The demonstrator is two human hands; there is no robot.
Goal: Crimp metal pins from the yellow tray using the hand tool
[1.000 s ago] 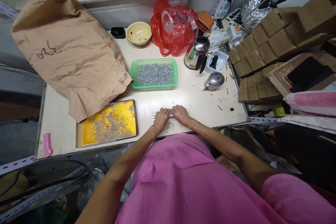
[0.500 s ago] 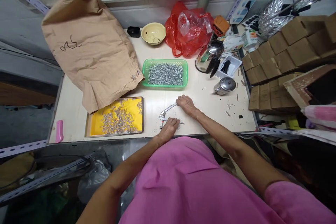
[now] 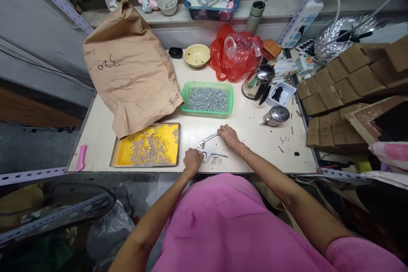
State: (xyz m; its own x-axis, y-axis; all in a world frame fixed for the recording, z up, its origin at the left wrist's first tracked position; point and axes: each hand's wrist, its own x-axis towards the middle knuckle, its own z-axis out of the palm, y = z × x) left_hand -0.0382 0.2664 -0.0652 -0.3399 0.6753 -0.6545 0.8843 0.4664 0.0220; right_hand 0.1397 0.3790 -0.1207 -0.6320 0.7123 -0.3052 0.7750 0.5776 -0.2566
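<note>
A silver hand tool (image 3: 207, 156) with two long handles lies on the white table. My right hand (image 3: 228, 136) is closed round the end of its upper handle. At the tool's left end my left hand (image 3: 193, 160) has its fingers pressed together, and whatever is between them is too small to make out. Tiny loose pieces (image 3: 216, 160) lie under the lower handle. To the left, a yellow-lined tray (image 3: 176, 159) holds many small metal rods. Behind the tool stands a green basket (image 3: 230, 108) full of small metal pieces.
A large brown paper bag (image 3: 137, 68) overlaps the yellow tray. Behind are a cream bowl (image 3: 196, 55) and a red plastic bag (image 3: 234, 55). On the right stand a kettle (image 3: 257, 83), a metal jug (image 3: 276, 115) and stacked cardboard boxes (image 3: 347, 80). A pink object (image 3: 81, 157) lies far left.
My left hand has moved left, from over the lower handle to the tool's left end, uncovering that handle and the tiny pieces. My right hand stays on the upper handle. The camera view has shifted.
</note>
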